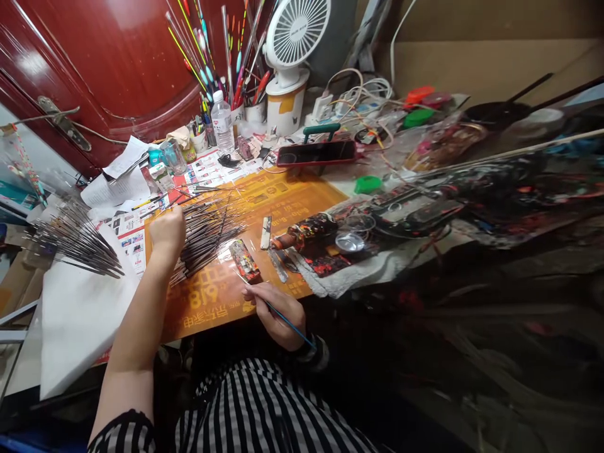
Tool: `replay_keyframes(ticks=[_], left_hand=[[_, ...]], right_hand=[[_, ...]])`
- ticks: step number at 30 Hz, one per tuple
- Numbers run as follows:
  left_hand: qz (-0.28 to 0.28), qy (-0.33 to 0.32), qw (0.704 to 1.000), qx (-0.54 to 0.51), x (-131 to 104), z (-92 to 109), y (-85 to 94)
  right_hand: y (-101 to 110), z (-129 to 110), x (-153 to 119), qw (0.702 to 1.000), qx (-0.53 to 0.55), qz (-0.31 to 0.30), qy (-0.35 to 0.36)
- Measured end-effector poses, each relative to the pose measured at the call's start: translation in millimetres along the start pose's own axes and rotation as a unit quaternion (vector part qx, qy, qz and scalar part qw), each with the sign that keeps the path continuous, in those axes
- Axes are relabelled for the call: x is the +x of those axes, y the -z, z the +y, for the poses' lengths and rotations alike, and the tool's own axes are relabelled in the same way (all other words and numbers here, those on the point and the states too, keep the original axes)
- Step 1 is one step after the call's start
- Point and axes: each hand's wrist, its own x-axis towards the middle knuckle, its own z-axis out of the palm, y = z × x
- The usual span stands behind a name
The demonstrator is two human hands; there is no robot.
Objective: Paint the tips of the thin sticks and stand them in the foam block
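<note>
Left hand (167,233) fisted, contents hidden on my feed, at nine o'clock of dark rods (207,239); right hand (279,313) holds a blue-handled brush (290,325).

The desk (302,195) is brightly lit, while the lower right is sunk in deep shadow. Glare is thrown back by the red door (117,69). The clutter (500,189) at right is smeared by blur and stretched towards the edge; the central rods (212,236) and bottle (221,123) are rendered more distinctly.
</note>
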Motion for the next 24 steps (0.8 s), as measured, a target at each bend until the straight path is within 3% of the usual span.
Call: replay_keyframes(ticks=[2,4,7,9,13,16,19,24], left_hand=[[0.087,-0.003,0.996,-0.017,-26,-8,21.0],[0.172,-0.052,0.982,-0.058,-55,-14,38.5],[0.242,-0.127,0.957,-0.095,-91,-19,47.9],[0.222,-0.193,0.951,-0.093,-104,-17,40.2],[0.094,-0.27,0.956,-0.073,-107,-2,6.3],[0.032,-0.256,0.963,-0.073,-110,5,-11.4],[-0.005,-0.21,0.974,-0.085,-126,0,-15.7],[0.008,-0.156,0.986,-0.055,-155,-27,-22.2]], right_hand=[[1,-4,1,1.0,0.006,0.011,-0.013],[4,-7,0,0.999,0.001,0.035,-0.028],[14,-10,-1,0.996,-0.033,0.073,-0.038],[24,-10,-1,0.992,-0.065,0.097,-0.038],[52,-10,2,0.979,-0.132,0.143,-0.061],[77,-13,7,0.967,-0.18,0.164,-0.08],[106,-19,14,0.955,-0.226,0.174,-0.081],[155,-28,31,0.929,-0.307,0.188,-0.085]])
